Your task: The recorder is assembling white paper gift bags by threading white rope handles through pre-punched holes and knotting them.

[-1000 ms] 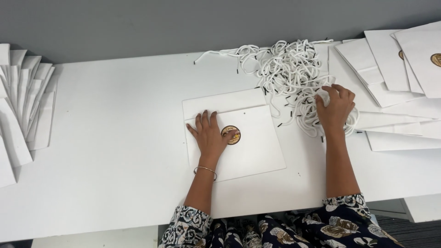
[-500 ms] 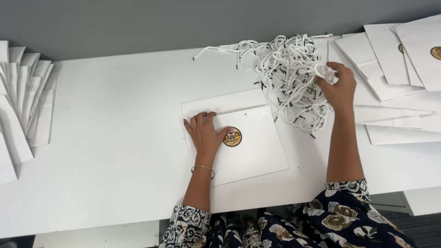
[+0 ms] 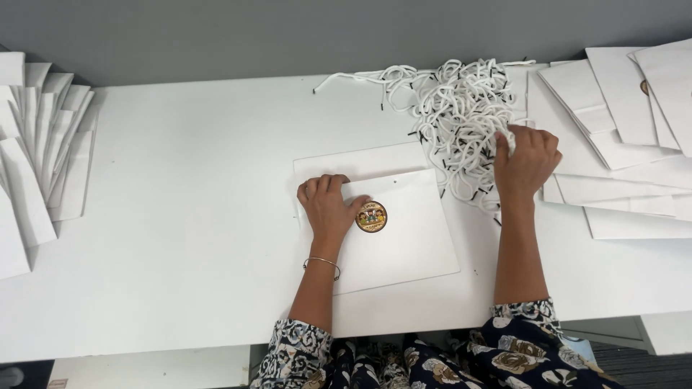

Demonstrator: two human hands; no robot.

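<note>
Head view, right hand (image 3: 526, 160) fingertips buried in cords (image 3: 454, 115)

White paper bag (image 3: 404, 238), brown-gold round seal (image 3: 371, 216); white cords (image 3: 454, 108), black tips; navy floral sleeves (image 3: 522, 338).

paper bag (image 3: 389, 230) under left hand (image 3: 328, 205): smooth matt white paper | round sticker (image 3: 371, 216) beside its thumb: glossy, brown-gold print | cords (image 3: 450, 115) in right hand (image 3: 526, 158): soft woven white cloth, black plastic-looking tips | table (image 3: 194, 216) left of left hand: smooth matt white | bracelet (image 3: 321, 262) on left wrist: thin shiny metal
</note>
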